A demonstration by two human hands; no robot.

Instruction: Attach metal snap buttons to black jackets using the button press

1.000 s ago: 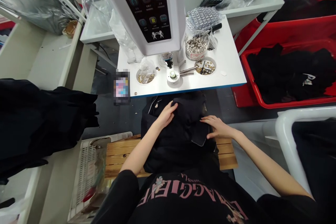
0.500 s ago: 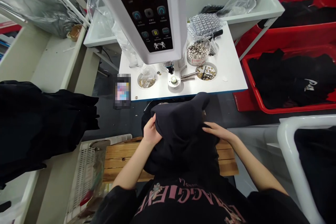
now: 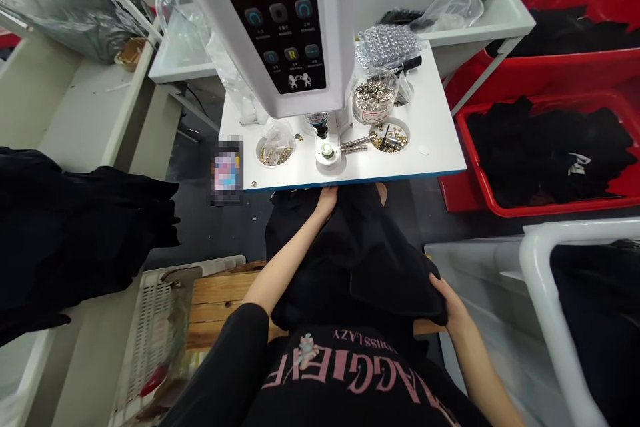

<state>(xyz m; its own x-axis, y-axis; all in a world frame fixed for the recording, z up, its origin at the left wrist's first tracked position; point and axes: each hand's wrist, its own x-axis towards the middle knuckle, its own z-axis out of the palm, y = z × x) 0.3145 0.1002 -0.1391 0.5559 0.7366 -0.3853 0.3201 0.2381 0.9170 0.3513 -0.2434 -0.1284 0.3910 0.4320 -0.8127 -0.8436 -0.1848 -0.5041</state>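
Note:
A black garment lies spread over my lap, just under the front edge of the white press table. My left hand grips the garment's far end beneath the table edge, its fingers curled into the cloth. My right hand holds the garment's near right corner by my hip, fingers tucked under the fabric. The snap press with its dark button panel stands over the die in the middle of the table.
Bowls of metal snaps sit in the table, with a clear tub of snaps behind. Red bins of black clothes stand at right, a black pile at left, a white crate and a wooden bench below.
The bunched garment has been pulled out flat over my lap. My left hand moved forward to the table edge; my right hand drew back and right to the garment's near corner.

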